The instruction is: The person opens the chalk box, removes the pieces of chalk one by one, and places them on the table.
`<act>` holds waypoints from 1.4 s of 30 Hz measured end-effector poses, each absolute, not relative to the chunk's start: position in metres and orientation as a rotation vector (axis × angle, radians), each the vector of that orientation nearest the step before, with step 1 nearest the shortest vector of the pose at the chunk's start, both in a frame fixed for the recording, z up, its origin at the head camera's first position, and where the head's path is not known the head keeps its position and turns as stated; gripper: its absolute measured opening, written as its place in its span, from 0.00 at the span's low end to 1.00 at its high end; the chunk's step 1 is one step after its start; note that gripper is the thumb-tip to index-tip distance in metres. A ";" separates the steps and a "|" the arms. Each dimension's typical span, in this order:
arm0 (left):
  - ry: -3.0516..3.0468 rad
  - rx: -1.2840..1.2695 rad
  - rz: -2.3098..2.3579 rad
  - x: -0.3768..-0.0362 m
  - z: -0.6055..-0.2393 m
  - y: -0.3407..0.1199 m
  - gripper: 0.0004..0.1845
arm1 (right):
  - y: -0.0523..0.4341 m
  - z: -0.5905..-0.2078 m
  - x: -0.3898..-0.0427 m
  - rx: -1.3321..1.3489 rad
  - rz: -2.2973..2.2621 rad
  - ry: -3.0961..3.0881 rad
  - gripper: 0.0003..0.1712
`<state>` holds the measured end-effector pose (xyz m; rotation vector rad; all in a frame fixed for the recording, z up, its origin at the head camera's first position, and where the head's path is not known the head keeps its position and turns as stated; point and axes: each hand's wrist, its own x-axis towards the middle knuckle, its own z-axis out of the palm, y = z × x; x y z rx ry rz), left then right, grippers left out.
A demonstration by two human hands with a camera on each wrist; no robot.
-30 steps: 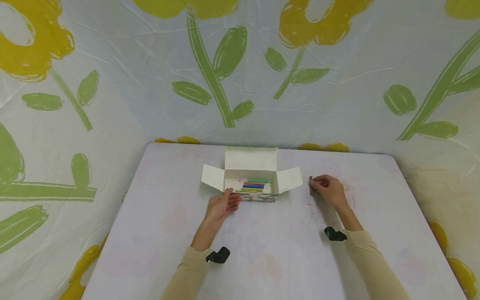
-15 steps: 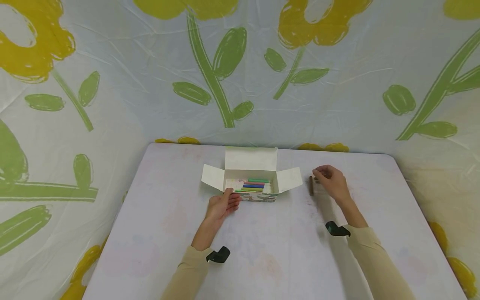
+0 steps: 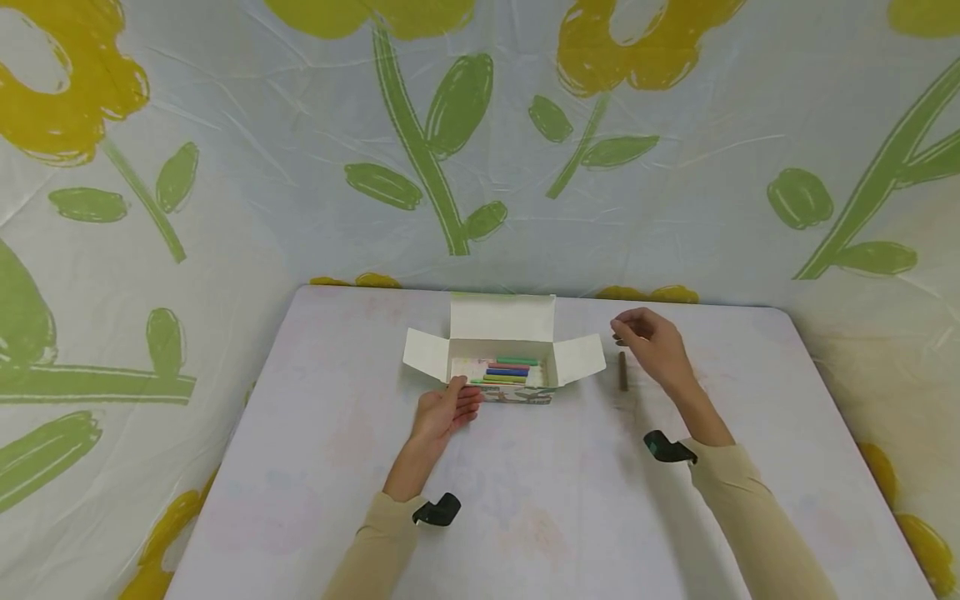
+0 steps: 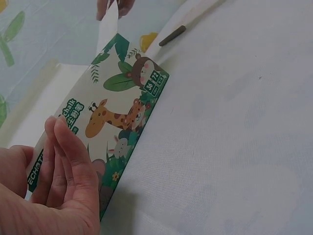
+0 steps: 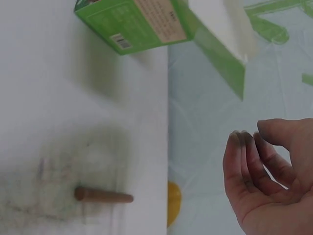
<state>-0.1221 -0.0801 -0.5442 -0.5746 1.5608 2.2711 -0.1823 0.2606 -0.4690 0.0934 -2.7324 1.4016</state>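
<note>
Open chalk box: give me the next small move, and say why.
The right hand should probably move over the open box and reach for one of the coloured sticks. It looks empty, having let go of the brown stick now lying on the table, and the left hand holds the box.

Left hand [image 4: 80, 183] gripping giraffe-printed box [image 4: 117, 95]; dark stick [image 4: 172, 36] lying on white table [image 4: 225, 132] beyond.
</note>
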 end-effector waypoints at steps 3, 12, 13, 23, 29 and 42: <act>1.561 -0.587 2.268 -0.122 -0.544 -0.081 0.22 | 0.251 -0.460 -0.184 0.147 1.403 -2.716 0.20; 1.572 -0.602 2.271 -0.124 -0.543 -0.082 0.23 | 0.219 -0.451 -0.190 0.262 1.431 -2.726 0.17; 1.574 -0.597 2.274 -0.124 -0.544 -0.082 0.23 | 0.216 -0.452 -0.191 0.275 1.439 -2.727 0.16; 1.544 -0.603 2.291 -0.123 -0.544 -0.081 0.21 | 0.184 -0.462 -0.192 0.520 1.468 -2.745 0.13; 1.521 -0.613 2.291 -0.122 -0.544 -0.080 0.20 | 0.169 -0.472 -0.192 0.643 1.466 -2.783 0.13; 1.456 -0.651 2.330 -0.122 -0.541 -0.076 0.18 | 0.143 -0.491 -0.194 0.993 1.415 -2.917 0.13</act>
